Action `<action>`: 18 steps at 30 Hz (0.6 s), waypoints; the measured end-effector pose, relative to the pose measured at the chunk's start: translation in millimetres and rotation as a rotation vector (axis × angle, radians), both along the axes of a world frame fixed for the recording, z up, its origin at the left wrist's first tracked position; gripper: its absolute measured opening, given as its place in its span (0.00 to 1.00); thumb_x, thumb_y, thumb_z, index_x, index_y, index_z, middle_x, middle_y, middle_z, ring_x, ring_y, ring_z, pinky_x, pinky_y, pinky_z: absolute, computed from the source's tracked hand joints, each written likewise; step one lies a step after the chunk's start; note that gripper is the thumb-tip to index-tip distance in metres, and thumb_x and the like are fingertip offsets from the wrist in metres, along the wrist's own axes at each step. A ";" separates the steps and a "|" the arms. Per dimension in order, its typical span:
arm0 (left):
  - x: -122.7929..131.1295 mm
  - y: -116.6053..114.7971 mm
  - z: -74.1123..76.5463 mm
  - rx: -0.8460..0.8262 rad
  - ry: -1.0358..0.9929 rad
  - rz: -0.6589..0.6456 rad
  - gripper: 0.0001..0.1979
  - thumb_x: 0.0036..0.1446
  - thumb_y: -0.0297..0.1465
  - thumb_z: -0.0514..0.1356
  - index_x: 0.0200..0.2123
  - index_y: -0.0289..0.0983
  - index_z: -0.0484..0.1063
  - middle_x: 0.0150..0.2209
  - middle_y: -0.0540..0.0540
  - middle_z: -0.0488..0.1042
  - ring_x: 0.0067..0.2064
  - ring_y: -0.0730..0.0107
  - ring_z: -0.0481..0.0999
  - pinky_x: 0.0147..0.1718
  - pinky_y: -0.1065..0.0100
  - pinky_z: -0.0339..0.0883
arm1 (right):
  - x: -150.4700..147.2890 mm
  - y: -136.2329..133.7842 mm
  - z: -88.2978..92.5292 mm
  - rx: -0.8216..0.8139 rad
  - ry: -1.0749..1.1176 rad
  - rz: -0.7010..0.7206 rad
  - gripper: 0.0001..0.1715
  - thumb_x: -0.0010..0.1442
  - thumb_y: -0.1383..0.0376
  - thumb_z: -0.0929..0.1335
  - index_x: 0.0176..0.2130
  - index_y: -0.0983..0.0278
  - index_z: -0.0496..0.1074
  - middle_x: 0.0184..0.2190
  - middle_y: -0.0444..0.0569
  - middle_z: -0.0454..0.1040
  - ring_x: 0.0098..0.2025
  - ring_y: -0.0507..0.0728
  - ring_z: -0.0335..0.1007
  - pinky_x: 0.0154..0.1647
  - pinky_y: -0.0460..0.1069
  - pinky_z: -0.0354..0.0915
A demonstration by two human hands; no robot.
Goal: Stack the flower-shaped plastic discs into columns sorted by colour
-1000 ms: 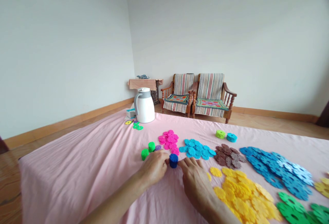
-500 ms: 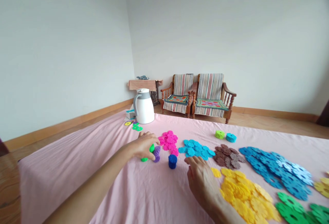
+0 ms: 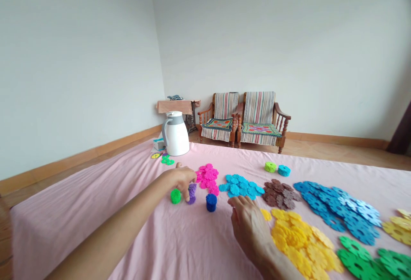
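Observation:
My left hand (image 3: 181,179) reaches out over the pink cloth (image 3: 96,211), its fingers curled down and pinched on a small purple stack of flower-shaped discs (image 3: 192,192), which stands tilted. A green stack (image 3: 175,196) sits just left of it and a dark blue stack (image 3: 211,202) just right, both free. My right hand (image 3: 248,224) lies flat on the cloth with fingers stretched out, holding nothing, right of the dark blue stack and beside the yellow disc pile (image 3: 300,243).
Piles of discs lie sorted by colour: pink (image 3: 208,175), cyan (image 3: 240,185), brown (image 3: 278,189), blue (image 3: 335,208), green (image 3: 369,263). Lime (image 3: 270,167) and teal (image 3: 284,170) stacks stand farther back. A white jug (image 3: 175,133) stands at the far edge. Two wooden armchairs (image 3: 244,119) stand by the wall.
My left hand left the dark blue stack, moved left to the green and purple stacks and now pinches the purple one. My right hand drew back slightly and lies flat.

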State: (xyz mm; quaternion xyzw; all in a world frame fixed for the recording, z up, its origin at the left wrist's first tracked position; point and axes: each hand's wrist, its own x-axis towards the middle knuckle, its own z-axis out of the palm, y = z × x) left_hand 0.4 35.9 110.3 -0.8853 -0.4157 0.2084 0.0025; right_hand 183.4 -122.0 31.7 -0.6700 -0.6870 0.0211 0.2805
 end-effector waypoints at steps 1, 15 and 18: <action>-0.7 0.4 -1.6 -0.008 -0.014 0.002 0.26 0.31 0.36 0.72 0.39 0.42 0.73 0.40 0.46 0.77 0.46 0.52 0.71 0.49 0.53 0.57 | 0.1 0.0 0.2 0.000 -0.001 -0.003 0.19 0.53 0.78 0.58 0.34 0.63 0.73 0.34 0.50 0.75 0.41 0.58 0.67 0.42 0.50 0.56; -3.2 -18.4 -8.5 0.141 -0.103 -0.050 0.06 0.39 0.31 0.65 0.21 0.38 0.70 0.26 0.50 0.74 0.36 0.58 0.73 0.43 0.59 0.58 | -0.7 -3.1 3.0 -0.017 -0.042 -0.002 0.19 0.54 0.78 0.58 0.35 0.62 0.73 0.33 0.49 0.75 0.38 0.56 0.68 0.39 0.48 0.55; -3.4 -18.9 -10.9 0.174 -0.124 -0.051 0.04 0.41 0.28 0.62 0.20 0.37 0.68 0.24 0.50 0.73 0.34 0.60 0.73 0.42 0.58 0.57 | -0.4 -2.8 3.3 -0.022 -0.040 0.002 0.20 0.53 0.78 0.58 0.35 0.63 0.73 0.33 0.49 0.75 0.38 0.56 0.68 0.40 0.48 0.54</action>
